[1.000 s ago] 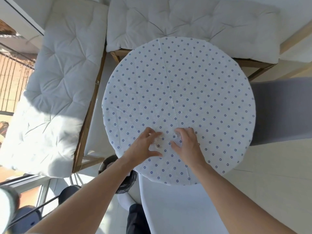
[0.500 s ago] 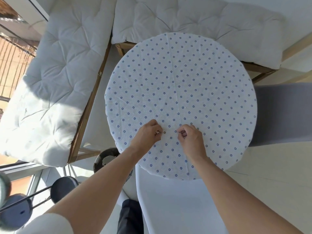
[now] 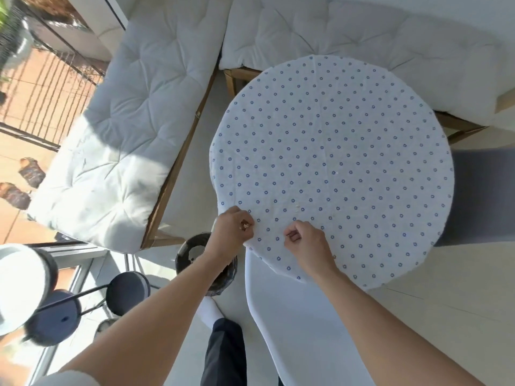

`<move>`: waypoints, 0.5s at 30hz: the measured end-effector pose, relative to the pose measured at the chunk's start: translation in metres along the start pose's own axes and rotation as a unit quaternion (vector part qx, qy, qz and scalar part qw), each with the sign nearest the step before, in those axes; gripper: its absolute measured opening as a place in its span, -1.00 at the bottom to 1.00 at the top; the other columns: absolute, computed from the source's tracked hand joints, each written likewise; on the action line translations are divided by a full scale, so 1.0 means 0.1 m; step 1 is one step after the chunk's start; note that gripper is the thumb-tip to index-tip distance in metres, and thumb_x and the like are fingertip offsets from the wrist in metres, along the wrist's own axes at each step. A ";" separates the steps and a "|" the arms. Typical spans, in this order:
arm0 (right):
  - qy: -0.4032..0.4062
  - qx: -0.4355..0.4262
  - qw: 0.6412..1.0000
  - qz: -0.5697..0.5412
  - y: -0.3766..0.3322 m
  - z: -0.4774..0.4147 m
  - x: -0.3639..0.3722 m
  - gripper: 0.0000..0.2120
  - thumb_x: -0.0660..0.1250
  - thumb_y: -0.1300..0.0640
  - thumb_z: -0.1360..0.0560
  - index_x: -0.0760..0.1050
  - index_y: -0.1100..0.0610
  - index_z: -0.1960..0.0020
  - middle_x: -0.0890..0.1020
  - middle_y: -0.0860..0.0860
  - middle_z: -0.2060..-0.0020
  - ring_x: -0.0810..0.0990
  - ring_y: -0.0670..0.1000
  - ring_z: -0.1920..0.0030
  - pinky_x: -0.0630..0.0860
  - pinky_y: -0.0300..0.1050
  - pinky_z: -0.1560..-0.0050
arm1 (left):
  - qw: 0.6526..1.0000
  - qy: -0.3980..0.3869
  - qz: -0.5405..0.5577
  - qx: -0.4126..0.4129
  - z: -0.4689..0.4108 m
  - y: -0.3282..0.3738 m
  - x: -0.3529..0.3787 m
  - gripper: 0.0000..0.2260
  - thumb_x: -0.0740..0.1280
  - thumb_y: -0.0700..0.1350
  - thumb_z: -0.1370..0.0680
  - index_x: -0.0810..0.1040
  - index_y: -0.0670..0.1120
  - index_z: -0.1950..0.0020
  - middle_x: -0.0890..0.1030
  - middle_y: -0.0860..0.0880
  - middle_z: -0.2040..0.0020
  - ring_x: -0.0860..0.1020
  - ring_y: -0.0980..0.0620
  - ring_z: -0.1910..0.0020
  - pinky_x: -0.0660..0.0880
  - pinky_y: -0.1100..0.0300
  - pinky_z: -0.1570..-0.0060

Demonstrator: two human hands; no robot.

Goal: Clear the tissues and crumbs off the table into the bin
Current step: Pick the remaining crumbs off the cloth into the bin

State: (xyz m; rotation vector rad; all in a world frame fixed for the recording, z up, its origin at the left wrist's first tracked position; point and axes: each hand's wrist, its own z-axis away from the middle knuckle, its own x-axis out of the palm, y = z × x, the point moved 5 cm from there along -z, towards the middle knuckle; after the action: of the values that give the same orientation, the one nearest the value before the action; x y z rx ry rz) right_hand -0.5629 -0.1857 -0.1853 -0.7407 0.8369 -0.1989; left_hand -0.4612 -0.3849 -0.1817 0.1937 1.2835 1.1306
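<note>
A round table point(image 3: 348, 129) wears a white cloth with small blue flowers. My left hand point(image 3: 232, 229) is closed at the table's near left edge, with pale brownish crumbs point(image 3: 245, 224) showing between its fingers. My right hand point(image 3: 305, 242) rests as a fist on the cloth beside it; I cannot see anything inside. A few small crumbs point(image 3: 298, 209) lie on the cloth just beyond my hands, and one more speck point(image 3: 337, 172) further in. The black bin point(image 3: 192, 253) stands on the floor below my left wrist, partly hidden by my forearm.
A white chair seat point(image 3: 292, 324) sits under the table's near edge. White cushioned benches point(image 3: 133, 121) line the left and far sides. A grey mat point(image 3: 482, 190) lies to the right. Dark round stools point(image 3: 126, 292) stand at the lower left.
Both hands went from gathering with spread fingers on the cloth to closed fists. The left hand has drawn back to the table's left edge above the bin. My view has swung left.
</note>
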 end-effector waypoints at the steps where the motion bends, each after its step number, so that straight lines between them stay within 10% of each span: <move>1: -0.008 -0.009 1.000 0.003 -0.09 0.04 0.12 -0.90 0.45 0.28 -0.52 0.64 0.11 0.03 0.68 -0.01 0.09 0.69 -0.03 0.12 0.62 -0.28 0.04 | 1.000 0.016 0.011 -0.013 0.08 -0.13 -0.08 -0.89 0.51 -0.30 -0.46 0.74 -0.12 0.08 0.63 -0.02 0.09 0.65 -0.02 0.18 0.63 0.12 0.09; 6: -0.055 -0.069 0.996 0.017 -0.52 0.22 0.80 -0.92 0.45 0.26 -0.52 0.65 0.11 0.03 0.68 0.01 0.10 0.69 -0.05 0.18 0.59 -0.32 0.07 | 0.993 0.071 0.033 -0.087 0.50 -0.82 -0.42 -0.93 0.54 -0.20 -0.51 0.75 -0.03 0.08 0.61 0.16 0.13 0.64 0.21 0.21 0.50 0.45 0.17; 15: -0.108 -0.090 0.989 0.048 -0.82 0.43 1.77 -0.92 0.43 0.22 -0.57 0.64 0.07 -0.03 0.64 0.00 0.08 0.66 -0.05 0.14 0.68 -0.06 0.02 | 0.980 0.089 0.048 -0.174 1.10 -1.70 -0.65 -0.92 0.49 -0.12 -0.56 0.77 -0.03 -0.02 0.68 0.02 0.03 0.65 0.08 0.10 0.61 0.10 -0.01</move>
State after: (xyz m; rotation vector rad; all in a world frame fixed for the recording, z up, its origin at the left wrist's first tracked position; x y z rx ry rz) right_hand -0.4029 -0.3014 -0.2185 -0.8721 0.6865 0.0451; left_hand -0.2677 -0.4669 -0.2153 -0.1095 1.2188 1.4621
